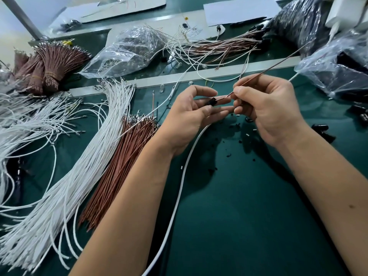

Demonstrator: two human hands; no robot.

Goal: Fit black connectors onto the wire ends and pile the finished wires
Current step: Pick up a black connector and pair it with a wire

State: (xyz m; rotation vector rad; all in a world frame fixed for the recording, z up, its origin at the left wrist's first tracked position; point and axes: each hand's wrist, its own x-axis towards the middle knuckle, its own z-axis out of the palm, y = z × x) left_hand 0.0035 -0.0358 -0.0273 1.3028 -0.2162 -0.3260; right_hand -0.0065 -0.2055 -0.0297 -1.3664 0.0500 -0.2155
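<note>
Green bench, left hand pinching black connector, right hand pinching brown wire at its mouth

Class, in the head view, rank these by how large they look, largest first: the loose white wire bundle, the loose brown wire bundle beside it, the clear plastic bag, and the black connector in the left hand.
1. White wire bundle
2. Brown wire bundle and clear plastic bag: too alike to rank, and the bag lies farther away
3. Black connector

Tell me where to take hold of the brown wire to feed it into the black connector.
Pinch the brown wire just behind its bare tip, coming from the right, as the right hand does now. The wire is thin and runs up to the right; a grip far back would likely let it bend. The left hand holds the connector.
</note>
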